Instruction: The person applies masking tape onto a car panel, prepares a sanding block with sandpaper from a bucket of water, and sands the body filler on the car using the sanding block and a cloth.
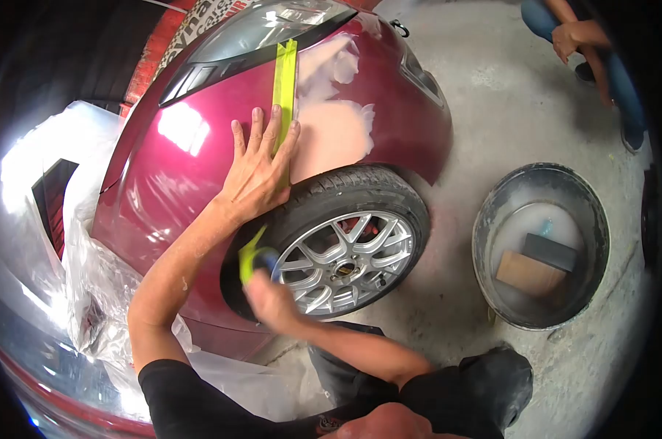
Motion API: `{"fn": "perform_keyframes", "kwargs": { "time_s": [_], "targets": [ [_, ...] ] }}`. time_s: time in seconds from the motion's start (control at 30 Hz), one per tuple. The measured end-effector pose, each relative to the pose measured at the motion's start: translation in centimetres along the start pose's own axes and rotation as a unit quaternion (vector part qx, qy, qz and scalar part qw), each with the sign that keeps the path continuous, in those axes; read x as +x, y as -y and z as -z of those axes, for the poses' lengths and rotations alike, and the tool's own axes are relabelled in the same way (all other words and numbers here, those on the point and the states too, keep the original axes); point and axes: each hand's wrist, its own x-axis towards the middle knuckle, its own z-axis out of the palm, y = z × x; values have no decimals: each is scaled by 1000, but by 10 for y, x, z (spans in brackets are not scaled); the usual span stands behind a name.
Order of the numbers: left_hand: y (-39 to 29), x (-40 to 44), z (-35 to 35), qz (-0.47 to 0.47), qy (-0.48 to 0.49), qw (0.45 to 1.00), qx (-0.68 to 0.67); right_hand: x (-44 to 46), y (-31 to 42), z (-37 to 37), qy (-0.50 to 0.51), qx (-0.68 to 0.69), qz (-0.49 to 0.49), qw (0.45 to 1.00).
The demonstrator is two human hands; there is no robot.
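Fingers spread, my left hand [255, 174] lies flat on the maroon car fender [208, 179], pressing over the lower part of a yellow-green masking tape strip [285, 77]. That strip runs down from near the headlight [265, 25], along the edge of a pinkish filler patch [334, 133]. Lower down, my right hand [271, 301], smeared by motion, is closed on a roll of masking tape [266, 260] with a bluish core. A short yellow-green tape end shows above the roll. Both are in front of the tire [349, 189] and silver wheel rim [301, 265].
On the concrete floor at right stands a black bucket [484, 256] with cloudy liquid, a brown block [528, 274] and a dark grey block [550, 252]. Clear plastic sheeting [100, 274] drapes the car at left. Another person's hands [574, 38] and legs are at upper right.
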Motion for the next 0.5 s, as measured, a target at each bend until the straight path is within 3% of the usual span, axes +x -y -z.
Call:
{"fn": "perform_keyframes", "kwargs": {
  "time_s": [0.03, 0.2, 0.3, 0.5],
  "targets": [
    [0, 2, 0, 6, 9, 1000, 3, -21, 2, -8, 125, -58, 55, 989],
    [12, 5, 11, 6, 8, 1000, 21, -45, 22, 1, 63, 7, -28, 998],
    [26, 26, 14, -27, -42, 998, 35, -23, 23, 18, 68, -2, -9, 998],
    [65, 88, 10, -67, -144, 975, 158, 16, 29, 42, -23, -25, 70, 997]
  ]
}}
